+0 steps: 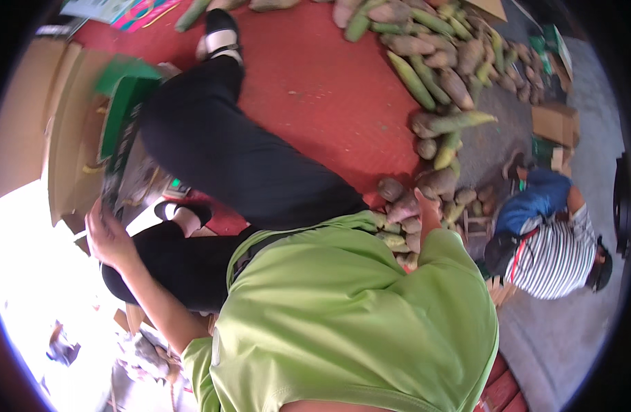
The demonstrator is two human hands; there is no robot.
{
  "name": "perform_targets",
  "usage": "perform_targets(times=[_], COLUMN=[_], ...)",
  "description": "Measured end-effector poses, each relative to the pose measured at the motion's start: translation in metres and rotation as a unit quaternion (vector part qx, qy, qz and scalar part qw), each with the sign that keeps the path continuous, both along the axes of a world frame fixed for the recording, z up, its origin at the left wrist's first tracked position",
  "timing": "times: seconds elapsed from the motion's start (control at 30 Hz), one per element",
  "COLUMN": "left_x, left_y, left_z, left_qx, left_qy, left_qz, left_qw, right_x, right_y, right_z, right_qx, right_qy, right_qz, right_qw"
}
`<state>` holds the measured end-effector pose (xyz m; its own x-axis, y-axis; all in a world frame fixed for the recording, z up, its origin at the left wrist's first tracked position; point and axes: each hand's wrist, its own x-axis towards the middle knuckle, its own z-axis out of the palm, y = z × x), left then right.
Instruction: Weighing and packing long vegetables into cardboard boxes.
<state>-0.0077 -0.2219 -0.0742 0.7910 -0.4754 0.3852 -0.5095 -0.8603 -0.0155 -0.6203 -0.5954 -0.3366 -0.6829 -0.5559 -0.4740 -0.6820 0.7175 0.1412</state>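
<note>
At the left, my left hand (108,237) is closed on the dark lower edge of a green cardboard box (116,117), beside my bent leg. My right hand (429,206) reaches out on the other side, just at a heap of brownish-purple tubers (401,206). Its fingers look stretched and apart, with nothing visible in them; blur hides whether they touch a tuber. Long green cucumber-like vegetables (411,81) lie mixed with more tubers (456,88) in a curved row ahead.
I straddle a red floor (315,103), one shoe (222,38) far forward. Brown cardboard boxes (30,123) stand at the left. On the right, a person in a striped shirt (552,257) bends near an open carton (554,125). Bright light washes out the lower left.
</note>
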Motion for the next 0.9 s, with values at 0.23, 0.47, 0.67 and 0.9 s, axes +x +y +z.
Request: perform_targets(times=[0.23, 0.47, 0.67, 0.9], left_x=[-0.006, -0.007, -0.008, -0.005], left_y=[-0.012, -0.008, -0.009, -0.009], left_z=[0.014, 0.013, 0.020, 0.023], left_qx=[-0.031, -0.012, -0.028, -0.055], left_qy=[0.028, 0.012, 0.023, 0.048], left_qz=[-0.014, -0.032, -0.031, -0.038], left_qw=[0.999, 0.999, 0.999, 0.997], right_x=[0.030, 0.094, 0.141, 0.308], right_y=[-0.010, -0.003, -0.024, -0.069], right_z=[0.001, 0.050, 0.063, 0.140], right_qx=[-0.014, 0.014, -0.086, -0.248], right_qy=[-0.043, -0.002, -0.059, -0.349], right_qz=[-0.018, 0.147, 0.489, 0.522], right_qw=[0.999, 0.989, 0.866, 0.737])
